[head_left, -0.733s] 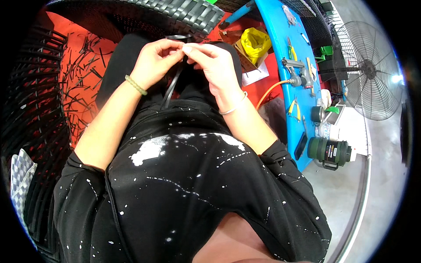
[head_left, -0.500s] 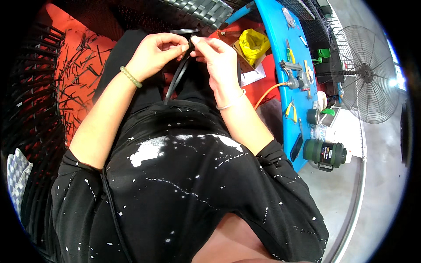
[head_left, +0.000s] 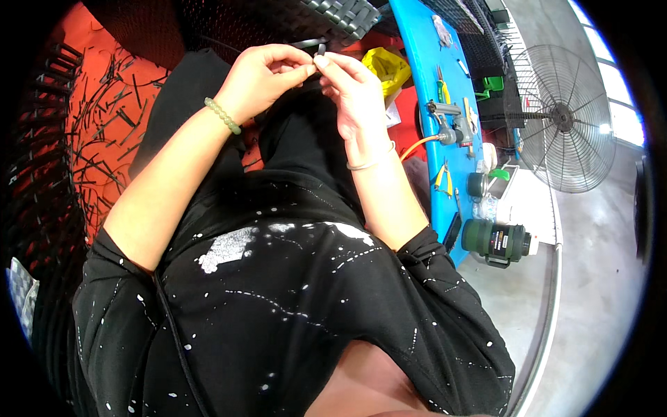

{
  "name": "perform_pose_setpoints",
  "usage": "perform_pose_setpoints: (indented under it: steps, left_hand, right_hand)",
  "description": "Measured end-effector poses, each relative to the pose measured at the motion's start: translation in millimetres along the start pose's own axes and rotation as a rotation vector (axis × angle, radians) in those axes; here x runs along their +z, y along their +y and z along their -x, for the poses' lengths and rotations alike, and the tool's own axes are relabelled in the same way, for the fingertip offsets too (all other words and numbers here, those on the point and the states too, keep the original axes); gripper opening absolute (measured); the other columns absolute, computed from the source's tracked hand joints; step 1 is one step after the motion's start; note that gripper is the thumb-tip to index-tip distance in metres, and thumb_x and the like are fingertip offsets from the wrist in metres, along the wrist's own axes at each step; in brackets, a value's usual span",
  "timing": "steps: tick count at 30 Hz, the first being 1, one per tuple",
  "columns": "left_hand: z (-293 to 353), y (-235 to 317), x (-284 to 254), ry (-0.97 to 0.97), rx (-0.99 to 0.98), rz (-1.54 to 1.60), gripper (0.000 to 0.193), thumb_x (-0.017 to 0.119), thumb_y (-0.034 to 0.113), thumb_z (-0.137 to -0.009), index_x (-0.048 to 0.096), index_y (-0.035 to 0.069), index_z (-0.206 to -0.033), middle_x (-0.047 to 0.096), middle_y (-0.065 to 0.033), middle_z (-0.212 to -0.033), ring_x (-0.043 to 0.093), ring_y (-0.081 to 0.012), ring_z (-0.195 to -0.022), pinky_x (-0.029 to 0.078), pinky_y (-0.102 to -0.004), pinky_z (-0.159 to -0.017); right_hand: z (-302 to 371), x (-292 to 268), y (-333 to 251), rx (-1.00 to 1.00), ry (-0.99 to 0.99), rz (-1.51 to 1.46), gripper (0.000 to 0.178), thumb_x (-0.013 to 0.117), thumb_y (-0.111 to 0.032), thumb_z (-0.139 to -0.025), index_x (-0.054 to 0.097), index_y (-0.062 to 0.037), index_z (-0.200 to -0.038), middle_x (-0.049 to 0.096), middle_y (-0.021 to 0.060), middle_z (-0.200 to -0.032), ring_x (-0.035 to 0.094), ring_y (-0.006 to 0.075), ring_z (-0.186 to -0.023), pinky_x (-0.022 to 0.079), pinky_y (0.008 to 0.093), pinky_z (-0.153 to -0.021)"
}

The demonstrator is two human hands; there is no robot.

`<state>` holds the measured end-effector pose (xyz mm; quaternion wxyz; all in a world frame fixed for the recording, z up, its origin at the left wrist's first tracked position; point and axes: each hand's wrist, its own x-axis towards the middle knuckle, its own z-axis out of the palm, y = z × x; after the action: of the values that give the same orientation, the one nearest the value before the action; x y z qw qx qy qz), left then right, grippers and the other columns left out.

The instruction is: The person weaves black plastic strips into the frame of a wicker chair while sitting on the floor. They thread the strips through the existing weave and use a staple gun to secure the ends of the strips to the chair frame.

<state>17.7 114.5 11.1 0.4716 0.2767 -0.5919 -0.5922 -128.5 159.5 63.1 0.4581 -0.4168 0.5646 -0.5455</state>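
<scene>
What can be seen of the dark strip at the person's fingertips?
The dark strip looks narrow, flat and smooth, perhaps plastic, with a slight sheen. A short length juts up from the pinched thumb and fingers of the right hand; the fingertips of the left hand are close beside. The fingers hide the rest, so its full length cannot be told.

My left hand (head_left: pixel 260 80): thumb and fingers bent inward, tips right beside my other hand's.
My right hand (head_left: pixel 356 94): pinching a dark strip (head_left: pixel 321 49) at the fingertips.
Ahead of me: woven grey furniture (head_left: pixel 347 17).
Worktop (head_left: pixel 419 48) on my right: blue, carrying yellow-handled pliers (head_left: pixel 448 182) and a metal tool (head_left: pixel 451 134) with an orange hose (head_left: pixel 418 145).
Floor (head_left: pixel 89 42) on my left: red, littered with black scraps (head_left: pixel 102 167).
</scene>
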Motion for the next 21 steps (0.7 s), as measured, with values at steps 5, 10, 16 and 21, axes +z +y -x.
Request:
perform_pose_setpoints:
  steps: [5, 10, 16, 21]
  left_hand:
    - [4, -1, 3, 0.063, 0.084, -0.045, 0.013, 0.065, 0.008, -0.085, 0.066, 0.0, -0.096, 0.066, -0.0002, -0.086, 0.059, -0.0053, -0.079, 0.049, -0.0194, -0.071]
    - [7, 8, -3, 0.089, -0.009, 0.189, 0.02, 0.061, 0.015, -0.089, 0.066, 0.001, -0.103, 0.066, -0.0015, -0.089, 0.06, -0.0072, -0.076, 0.049, -0.0203, -0.071]
    - [-2, 9, -13, -0.011, -0.074, 0.247, 0.022, 0.06, 0.019, -0.09, 0.068, 0.0, -0.097, 0.066, -0.0027, -0.083, 0.059, -0.0077, -0.073, 0.049, -0.0212, -0.069]
    - [-4, 11, -20, -0.127, -0.239, 0.236, 0.023, 0.062, 0.021, -0.088, 0.067, 0.001, -0.099, 0.065, -0.003, -0.082, 0.06, -0.0081, -0.074, 0.049, -0.0214, -0.07]
  right_hand:
    - [6, 5, 4, -0.319, 0.014, 0.128, 0.012, 0.071, -0.004, -0.078, 0.067, 0.0011, -0.088, 0.063, 0.0022, -0.077, 0.061, 0.0103, -0.073, 0.049, 0.0211, -0.064]
    - [10, 2, -1, -0.836, 0.032, 0.502, 0.01, 0.072, -0.001, -0.074, 0.067, 0.0006, -0.082, 0.064, 0.0071, -0.078, 0.062, 0.0141, -0.071, 0.05, 0.0235, -0.065]
    - [33, -2, 8, -0.418, -0.186, 0.225, 0.008, 0.067, 0.002, -0.079, 0.065, 0.0012, -0.086, 0.058, 0.003, -0.084, 0.059, 0.0075, -0.073, 0.049, 0.0191, -0.065]
    - [30, -5, 7, -0.355, -0.241, 0.224, 0.01, 0.068, 0.001, -0.079, 0.065, 0.0011, -0.089, 0.057, 0.0007, -0.082, 0.058, 0.0058, -0.074, 0.047, 0.0182, -0.066]
